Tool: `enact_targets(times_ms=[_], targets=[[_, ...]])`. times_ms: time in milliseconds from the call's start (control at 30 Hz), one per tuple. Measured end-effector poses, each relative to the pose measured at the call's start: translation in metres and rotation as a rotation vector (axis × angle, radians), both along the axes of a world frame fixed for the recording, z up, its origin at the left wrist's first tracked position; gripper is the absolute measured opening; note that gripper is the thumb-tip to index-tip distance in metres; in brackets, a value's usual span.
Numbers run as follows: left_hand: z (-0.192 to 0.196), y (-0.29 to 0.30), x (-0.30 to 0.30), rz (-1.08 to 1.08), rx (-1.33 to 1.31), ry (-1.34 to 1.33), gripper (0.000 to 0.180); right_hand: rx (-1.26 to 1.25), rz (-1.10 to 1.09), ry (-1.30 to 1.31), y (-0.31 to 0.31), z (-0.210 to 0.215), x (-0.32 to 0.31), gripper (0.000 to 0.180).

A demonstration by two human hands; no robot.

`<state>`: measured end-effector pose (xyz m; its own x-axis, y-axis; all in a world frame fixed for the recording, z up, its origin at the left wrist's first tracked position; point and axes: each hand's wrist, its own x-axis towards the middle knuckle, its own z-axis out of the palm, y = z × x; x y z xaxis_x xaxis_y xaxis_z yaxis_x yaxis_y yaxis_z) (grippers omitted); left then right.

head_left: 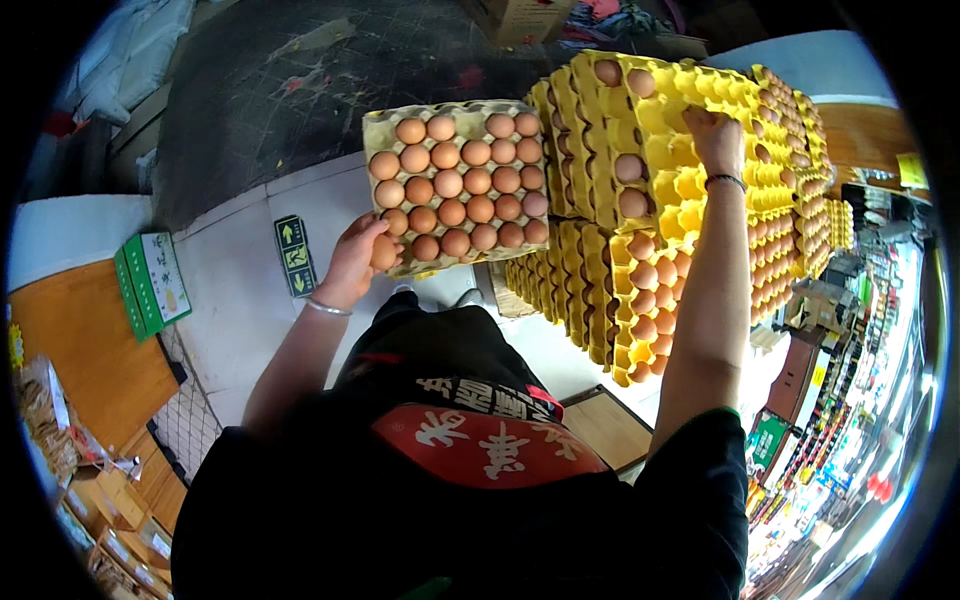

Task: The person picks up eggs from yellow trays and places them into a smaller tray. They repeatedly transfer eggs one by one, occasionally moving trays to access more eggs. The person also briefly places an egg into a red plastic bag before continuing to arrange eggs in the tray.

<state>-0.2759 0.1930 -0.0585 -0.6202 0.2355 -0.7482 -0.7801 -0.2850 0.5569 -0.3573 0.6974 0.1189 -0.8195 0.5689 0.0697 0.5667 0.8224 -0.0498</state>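
1. While the left hand (352,262) grips the near-left corner of a full egg tray (457,186), fingers curled around the edge and onto a corner egg, the tray sits out in front of the body, held level above the floor (240,290).
2. Egg tray: greenish-brown pulp, filled with brown eggs in rows. Nearly square, slightly longer left to right; that axis tilts a bit, the right end farther from the person than the held left corner. Egg side faces up.
3. Right hand (714,135) is raised high and to the right, fingers bent and pressed on the top of a tilted yellow tray (660,120); cannot tell how tightly it grips. Dark band on that wrist.
4. Yellow tray leans steeply, its face turned toward the person, mostly empty cups with a few eggs still in them. It sits on top of the yellow stack (640,300).
5. Yellow stack: many trays loaded with brown eggs, just below and left of the right forearm, its near end just right of the held tray. More stacked yellow trays run back behind the right hand.
6. Silver bangle (328,308) on the left wrist.
7. Green box (152,282) lies well left of the left hand on a wooden surface (90,360).
8. Green floor sticker with arrows (294,254) sits just left of the left hand.
9. Store shelves (850,400) with packaged goods far right of the right arm.
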Motion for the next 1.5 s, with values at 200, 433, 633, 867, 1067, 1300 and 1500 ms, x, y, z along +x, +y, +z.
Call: enact_targets(times_ms=[200, 433, 633, 867, 1067, 1300, 1500], targets=[[0.003, -0.002, 0.002, 0.009, 0.004, -0.003, 0.041, 0.003, 0.162, 0.669, -0.049, 0.006, 0.024, 0.040], [0.002, -0.003, -0.001, 0.002, 0.015, -0.032, 0.043, -0.537, 0.528, 0.369, -0.214, -0.111, 0.008, 0.038], [-0.001, -0.006, 0.000, -0.009, 0.019, -0.025, 0.041, -0.144, 0.478, 0.148, -0.257, -0.154, -0.006, 0.040], [-0.001, -0.004, -0.001, -0.011, 0.008, -0.011, 0.040, -0.315, 0.576, 0.388, -0.248, -0.128, 0.023, 0.029], [-0.006, -0.006, -0.001, -0.010, 0.005, 0.006, 0.040, -0.553, 0.351, 0.773, -0.178, -0.051, 0.093, 0.004], [-0.007, -0.006, -0.006, -0.071, -0.006, 0.010, 0.024, 0.155, 0.263, 0.540, -0.095, -0.023, 0.014, 0.046], [0.002, -0.002, 0.000, -0.030, -0.007, 0.032, 0.032, 0.233, 0.166, 0.070, -0.084, -0.020, -0.025, 0.057]])
